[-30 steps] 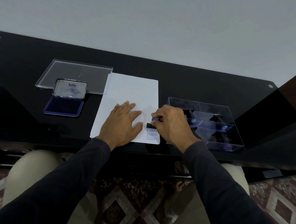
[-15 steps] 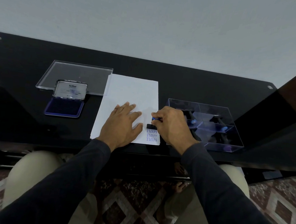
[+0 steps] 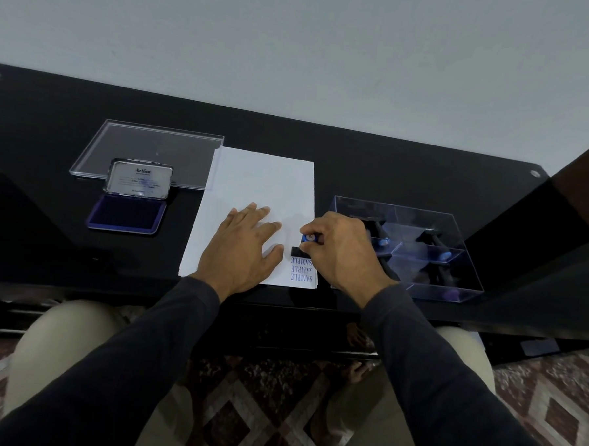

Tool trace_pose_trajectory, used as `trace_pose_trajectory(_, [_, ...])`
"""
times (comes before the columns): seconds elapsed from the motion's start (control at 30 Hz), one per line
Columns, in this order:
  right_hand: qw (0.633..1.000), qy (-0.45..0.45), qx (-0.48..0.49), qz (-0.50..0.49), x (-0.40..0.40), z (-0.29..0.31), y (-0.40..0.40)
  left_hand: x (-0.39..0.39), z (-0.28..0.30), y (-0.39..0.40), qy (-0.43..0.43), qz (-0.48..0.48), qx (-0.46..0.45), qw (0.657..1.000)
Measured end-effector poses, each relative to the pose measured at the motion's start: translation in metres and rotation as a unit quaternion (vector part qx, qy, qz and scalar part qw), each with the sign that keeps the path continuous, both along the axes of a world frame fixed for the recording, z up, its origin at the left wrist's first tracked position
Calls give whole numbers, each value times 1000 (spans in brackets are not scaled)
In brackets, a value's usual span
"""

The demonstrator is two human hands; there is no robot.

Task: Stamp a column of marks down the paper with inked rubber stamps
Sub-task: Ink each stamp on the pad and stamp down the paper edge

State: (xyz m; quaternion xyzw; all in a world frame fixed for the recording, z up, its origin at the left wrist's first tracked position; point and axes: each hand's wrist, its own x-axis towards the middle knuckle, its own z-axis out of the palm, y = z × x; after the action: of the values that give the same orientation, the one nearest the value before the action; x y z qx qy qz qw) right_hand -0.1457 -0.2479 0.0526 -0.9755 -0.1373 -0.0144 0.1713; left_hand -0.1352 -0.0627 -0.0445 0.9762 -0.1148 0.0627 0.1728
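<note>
A white paper stack [image 3: 257,183] lies on the black desk [image 3: 391,166]. My left hand [image 3: 242,247] rests flat on the paper with fingers spread. My right hand [image 3: 339,249] grips a black rubber stamp [image 3: 300,251] with a blue handle top, pressed on the paper near its right edge. Just below the stamp, three blue SAMPLE marks [image 3: 301,270] form a column toward the near edge. An open blue ink pad [image 3: 126,214] with its lid raised sits left of the paper.
A clear acrylic lid [image 3: 147,147] lies behind the ink pad. A clear box [image 3: 454,275] holding more stamps stands right of my right hand. The desk's near edge runs just below the paper. My knees and a patterned rug show beneath.
Both hands stay almost still; the stamp remains pressed on the same spot above the marks.
</note>
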Motion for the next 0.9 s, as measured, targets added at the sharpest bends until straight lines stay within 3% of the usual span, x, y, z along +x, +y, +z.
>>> trace_pose_trajectory(0.27, [1000,6,-25,-12,2,0,3,0,1,0,5,-1,-7,1000])
trace_pose_trajectory(0.77, [1000,11,14,-24,0,-2,2,-1,2,0,4,-3,-10,1000])
trace_pose_trajectory(0.9, [986,-49,133,-89,2,-6,-4,-2,2,1,1,-6,-15,1000])
